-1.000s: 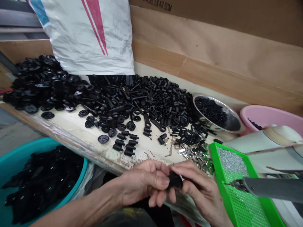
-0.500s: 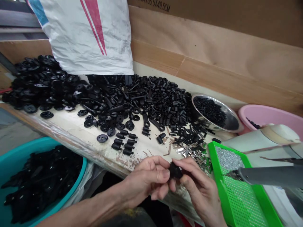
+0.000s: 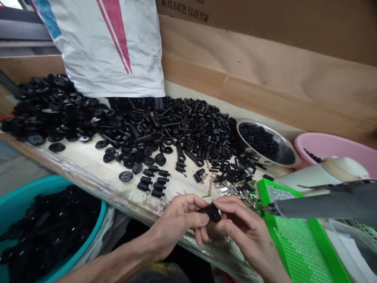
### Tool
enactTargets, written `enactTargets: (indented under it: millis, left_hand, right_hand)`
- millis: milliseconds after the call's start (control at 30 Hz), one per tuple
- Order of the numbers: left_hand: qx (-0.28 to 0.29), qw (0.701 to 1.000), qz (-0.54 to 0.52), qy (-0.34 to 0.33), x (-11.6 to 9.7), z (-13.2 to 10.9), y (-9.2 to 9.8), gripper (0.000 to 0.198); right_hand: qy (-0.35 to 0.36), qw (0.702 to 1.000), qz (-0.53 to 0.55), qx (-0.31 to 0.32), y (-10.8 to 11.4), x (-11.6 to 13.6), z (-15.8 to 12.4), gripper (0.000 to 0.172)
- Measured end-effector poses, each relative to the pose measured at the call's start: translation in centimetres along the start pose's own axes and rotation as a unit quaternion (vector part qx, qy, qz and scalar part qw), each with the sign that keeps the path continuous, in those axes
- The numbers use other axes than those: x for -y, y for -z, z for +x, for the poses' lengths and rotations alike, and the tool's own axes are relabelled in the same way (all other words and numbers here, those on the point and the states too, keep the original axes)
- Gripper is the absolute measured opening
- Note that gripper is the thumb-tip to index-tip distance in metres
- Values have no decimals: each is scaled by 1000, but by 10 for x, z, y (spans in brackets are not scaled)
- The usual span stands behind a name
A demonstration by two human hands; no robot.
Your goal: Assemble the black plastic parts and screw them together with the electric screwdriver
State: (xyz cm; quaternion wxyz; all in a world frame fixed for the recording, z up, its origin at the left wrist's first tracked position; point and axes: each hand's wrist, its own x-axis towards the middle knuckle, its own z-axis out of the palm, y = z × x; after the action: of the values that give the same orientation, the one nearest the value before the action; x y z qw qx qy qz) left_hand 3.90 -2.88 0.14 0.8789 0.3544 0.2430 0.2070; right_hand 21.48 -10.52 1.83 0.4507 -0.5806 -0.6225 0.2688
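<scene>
Turned between the fingertips since the earlier frame, the small black part (image 3: 214,213) is now shown with more of its length toward the left thumb; the nose of the grey tool (image 3: 309,206) is also shifted left, and now appears across the left wall of the green tray (image 3: 330,251). By the left hand (image 3: 175,220), one end of the part is pinched between thumb and fingers; by the right hand (image 3: 249,228), the other end is held in a narrow fingertip grip. It is held above the table's front edge.

Because only fingertips are used on something so small, it could be let slip if one pinch is eased, and be lost below the edge or among the loose metal strips (image 3: 232,189). The tool's nose could be knocked if the right hand is swung outward, since it is placed near the knuckles. The standing rows of black cylinders (image 3: 158,193) could be disturbed by a leftward sweep.
</scene>
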Motion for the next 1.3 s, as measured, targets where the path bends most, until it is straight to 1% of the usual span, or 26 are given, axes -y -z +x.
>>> enactTargets:
  millis: [100, 133, 167, 200, 267, 300, 333, 367, 433, 467, 500, 533, 567, 600, 633, 667, 700, 833, 933, 1000, 1033, 1067, 1133, 1200, 1233, 1300]
  left_hand:
    - [39, 997, -39, 59, 0, 0, 2, 23]
    - [41, 996, -43, 67, 0, -1, 1, 23]
    - [29, 997, -30, 57, 1, -2, -1, 22]
    - [3, 1000, 0, 31, 1, -4, -3, 19]
    - [-71, 993, 80, -40, 0, -6, -8, 16]
    - [-94, 988, 106, -63, -1, -6, -9, 16]
    - [-94, 987, 111, -68, -2, -6, -10, 15]
    - [-74, 991, 95, -54, -3, -6, -10, 16]
    - [-6, 999, 41, -4, -6, -6, -8, 16]
    - [15, 999, 30, 12, -7, -6, -7, 17]
    - [12, 999, 44, 10, -7, -7, -6, 16]
    - [-12, 997, 82, -11, -8, -8, -7, 14]
    - [-47, 988, 136, -47, -8, -9, -7, 12]
    - [-84, 973, 195, -86, -7, -11, -9, 11]
    - [-111, 956, 245, -117, -7, -12, -10, 13]
    - [-124, 942, 280, -134, -7, -13, -12, 15]
    - [-125, 935, 300, -140, -7, -13, -13, 16]
    - [-112, 928, 329, -136, -7, -10, -16, 9]
    - [-115, 892, 394, -188, -4, -8, -16, 8]
    - [-99, 871, 421, -231, -4, -8, -16, 6]
    - [-86, 874, 418, -234, -5, -8, -16, 5]
    - [-74, 888, 398, -219, -6, -8, -16, 4]
    - [-58, 935, 317, -148, -10, -8, -15, 4]
    - [-36, 977, 200, -67, -13, -7, -14, 9]
    - [-23, 989, 141, -36, -14, -6, -13, 13]
    - [-3, 998, 58, -1, -14, -5, -11, 21]
  right_hand:
    - [8, 1000, 27, 0, -2, 0, -1, 16]
    - [13, 999, 32, -3, -3, 0, -1, 16]
    - [15, 999, 33, -10, -5, 0, -3, 16]
    - [15, 999, 33, -23, -8, 0, -4, 16]
    - [7, 998, 30, -60, -13, 0, -6, 17]
    - [4, 997, 26, -77, -15, 0, -7, 17]
    - [7, 996, 20, -88, -16, 0, -8, 17]
    - [16, 996, 11, -90, -16, 0, -8, 17]
    - [42, 997, -4, -67, -14, 0, -8, 16]
    - [51, 997, -5, -52, -13, -1, -7, 15]
    - [52, 998, 1, -45, -13, -1, -7, 15]
    - [47, 998, 9, -46, -14, -2, -7, 15]
    - [37, 998, 18, -55, -15, -3, -8, 17]
    - [25, 997, 24, -68, -17, -3, -9, 19]
    - [13, 996, 25, -80, -19, -4, -10, 23]
    - [2, 996, 22, -88, -21, -4, -11, 26]
    - [-7, 996, 18, -87, -22, -5, -12, 28]
    - [-25, 997, 24, -64, -18, -9, -17, 32]
    - [-32, 997, 6, -76, -12, -11, -20, 37]
    - [-14, 996, -21, -80, -10, -12, -21, 40]
    - [3, 996, -38, -77, -10, -11, -21, 41]
    - [25, 995, -58, -74, -10, -11, -21, 42]
    - [73, 990, -101, -71, -10, -9, -20, 44]
    - [122, 981, -132, -69, -12, -7, -20, 48]
    - [146, 977, -142, -69, -12, -6, -19, 50]
    - [179, 970, -155, -59, -13, -4, -19, 54]
